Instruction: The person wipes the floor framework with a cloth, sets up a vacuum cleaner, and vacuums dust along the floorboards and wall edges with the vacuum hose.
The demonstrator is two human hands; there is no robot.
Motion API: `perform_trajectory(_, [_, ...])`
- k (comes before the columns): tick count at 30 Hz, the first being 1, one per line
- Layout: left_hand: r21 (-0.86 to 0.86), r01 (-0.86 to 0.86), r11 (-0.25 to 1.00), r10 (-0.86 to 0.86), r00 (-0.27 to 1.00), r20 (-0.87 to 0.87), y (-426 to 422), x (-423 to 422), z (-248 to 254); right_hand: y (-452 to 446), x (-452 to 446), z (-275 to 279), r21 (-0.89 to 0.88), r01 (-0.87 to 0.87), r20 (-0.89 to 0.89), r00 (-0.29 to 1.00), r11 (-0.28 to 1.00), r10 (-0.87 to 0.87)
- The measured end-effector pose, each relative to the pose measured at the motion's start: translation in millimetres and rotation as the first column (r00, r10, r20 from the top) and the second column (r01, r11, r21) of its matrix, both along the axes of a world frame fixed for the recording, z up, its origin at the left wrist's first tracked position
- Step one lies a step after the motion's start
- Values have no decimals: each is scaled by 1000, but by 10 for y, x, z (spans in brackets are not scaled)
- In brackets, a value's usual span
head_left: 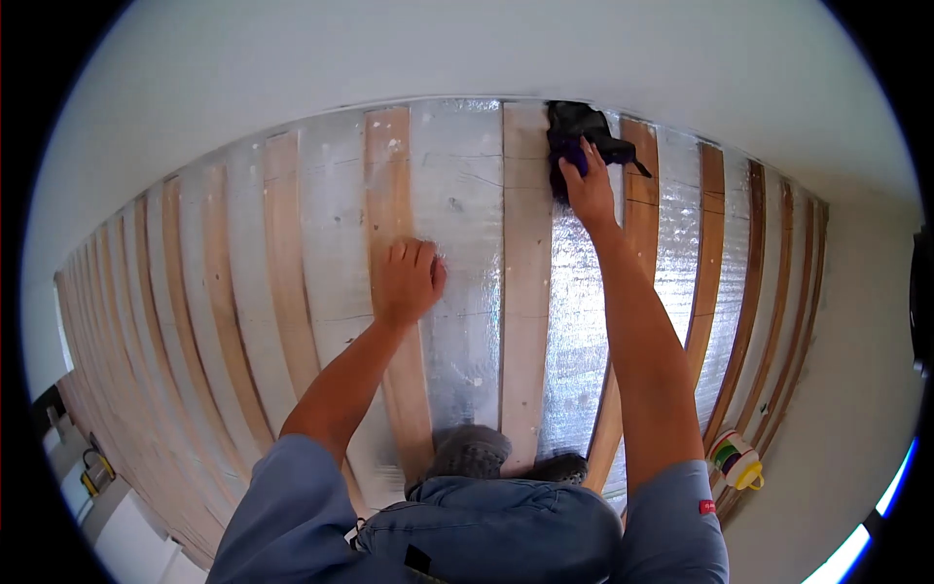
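Observation:
My right hand (590, 191) reaches far forward, its fingers closed on a crumpled black cloth (582, 125) with a dark purple patch under the fingertips. The cloth lies against the wall's foot, over a pale wooden batten's end and the silver foil. Nearer to me, my left hand (409, 282) rests at the edge of another wooden batten (389, 175), beside a foil strip (455, 195). Its fingers are curled inward. Whatever is under them, if anything, is hidden.
Parallel wooden battens with shiny foil between them cover the floor. A white wall (467, 49) runs along the far side. At the right stands a white tub with a yellow lid (747, 477). A yellow-and-black item (97, 475) lies far left. My knees and shoes are close below.

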State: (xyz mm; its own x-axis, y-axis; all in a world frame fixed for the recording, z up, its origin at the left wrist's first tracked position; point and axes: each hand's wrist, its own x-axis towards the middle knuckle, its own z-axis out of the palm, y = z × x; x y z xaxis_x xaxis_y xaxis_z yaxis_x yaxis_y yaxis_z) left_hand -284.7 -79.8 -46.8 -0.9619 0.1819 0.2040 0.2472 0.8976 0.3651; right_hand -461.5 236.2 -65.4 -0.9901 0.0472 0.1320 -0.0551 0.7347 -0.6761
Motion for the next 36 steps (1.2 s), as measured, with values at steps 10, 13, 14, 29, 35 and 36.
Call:
perform_trajectory(10, [67,-1,998,-1,1000,19,-33,-20,-37,-346,1302,571,-8,-312,160,938,950,309])
perform_trajectory(13, [66,0,998,-1,1000,27,-33,-38,-7,-434,1459,608,185,-343,222,927,921,301])
perform_trajectory(14, [66,-5,998,3,999,36,-17,-39,6,-487,1343,568,256,-347,202,932,902,301])
perform_trajectory(29, [65,1,998,2,999,-40,-19,-20,-80,-765,-86,170,299,-301,16,950,905,311])
perform_trajectory(35, [57,-14,998,14,1000,-2,-39,-3,-105,-363,1848,617,239,-522,246,848,819,469])
perform_trajectory(36, [51,-24,998,24,1000,1,-36,-5,-94,-316,2234,682,199,-547,308,822,813,478])
